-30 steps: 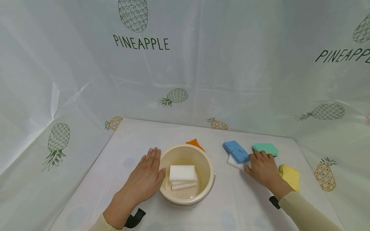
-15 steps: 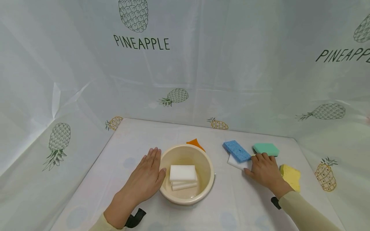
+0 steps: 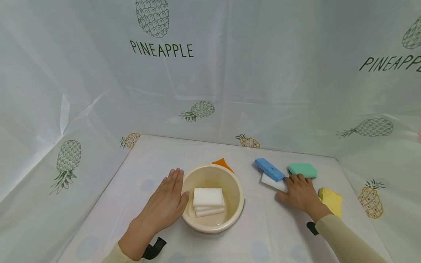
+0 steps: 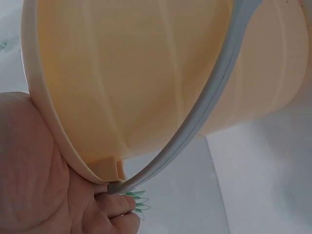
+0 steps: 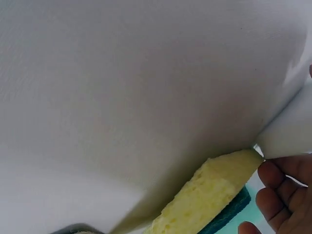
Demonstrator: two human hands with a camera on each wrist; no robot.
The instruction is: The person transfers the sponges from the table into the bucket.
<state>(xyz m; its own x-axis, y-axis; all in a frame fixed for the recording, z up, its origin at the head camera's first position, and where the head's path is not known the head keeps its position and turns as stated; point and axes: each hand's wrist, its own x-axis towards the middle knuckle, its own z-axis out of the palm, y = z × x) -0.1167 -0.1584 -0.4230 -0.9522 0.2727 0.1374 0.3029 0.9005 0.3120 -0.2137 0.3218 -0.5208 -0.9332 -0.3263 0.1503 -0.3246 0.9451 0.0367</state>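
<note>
Left grip [image 3: 166,204], head view: wide, fingers straight and together, touching the bucket [image 3: 213,229] to its right; palm hidden.
White blocks [image 3: 208,198]: right of the left grip, inside the bucket; lower ones partly covered.
Orange piece [image 3: 222,163]: beyond the left grip, mostly hidden by the bucket.
Right grip [image 3: 298,193]: narrow, pinching the white sponge [image 3: 273,183]; contact hidden.
Blue sponge [image 3: 269,170]: left of the right grip, overlapping the white sponge.
Handle [image 4: 200,114], left wrist view: beside the left grip's fingers; top cut off.
Yellow sponge [image 5: 212,190], right wrist view: near the right grip, cropped; thumb almost entirely out of frame.
</note>
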